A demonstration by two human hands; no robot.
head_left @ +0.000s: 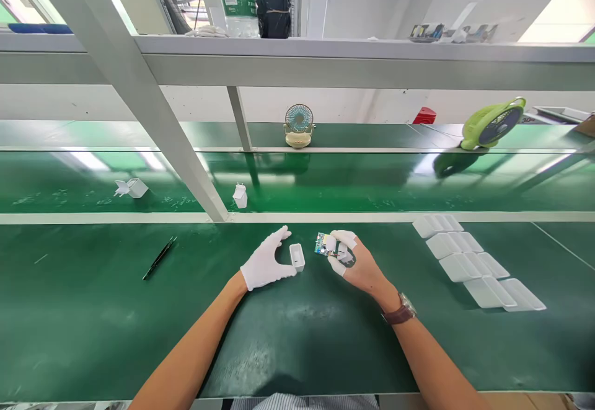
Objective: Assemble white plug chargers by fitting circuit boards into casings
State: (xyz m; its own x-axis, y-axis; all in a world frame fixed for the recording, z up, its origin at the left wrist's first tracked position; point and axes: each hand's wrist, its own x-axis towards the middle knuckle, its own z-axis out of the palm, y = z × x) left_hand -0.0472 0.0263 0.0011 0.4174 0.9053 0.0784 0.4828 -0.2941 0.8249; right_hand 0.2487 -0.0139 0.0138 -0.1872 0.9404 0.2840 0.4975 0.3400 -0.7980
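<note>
My left hand (266, 263), in a white glove, pinches a small white open plastic shell (297, 257) by its lower edge, just above the green mat. My right hand (349, 261), bare with white finger cots and a watch on the wrist, holds a small green circuit board (321, 244) a short way right of the shell. Board and shell are apart, the shell's opening turned towards the board.
Several empty white shells (469, 266) lie in a row on the mat at right. Black tweezers (159, 257) lie at left. Two white chargers (240, 196) (132, 187) sit on the belt beyond a slanted metal post (153, 124). Two small fans (299, 126) (493, 123) stand farther back.
</note>
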